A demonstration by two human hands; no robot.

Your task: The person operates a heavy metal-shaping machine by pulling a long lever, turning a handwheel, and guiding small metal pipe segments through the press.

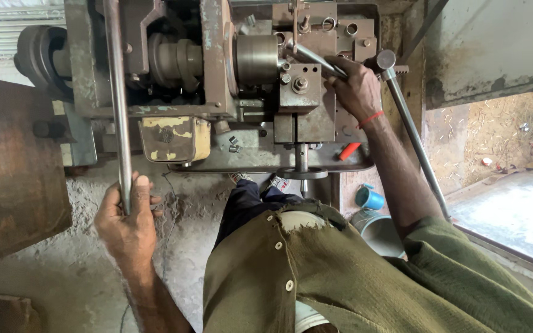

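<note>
Both hands on the levers of the lathe [217,92].

Left of the lathe's chuck [257,58], our left hand [128,225] grips the long steel bar [117,105]; right of it, our right hand [356,86] closes on the short lever [316,58]. A slipping grip could, we judge, send fingers toward the chuck.

Long steel lever [116,92] (upright), angled handle [316,58] on lathe
</note>
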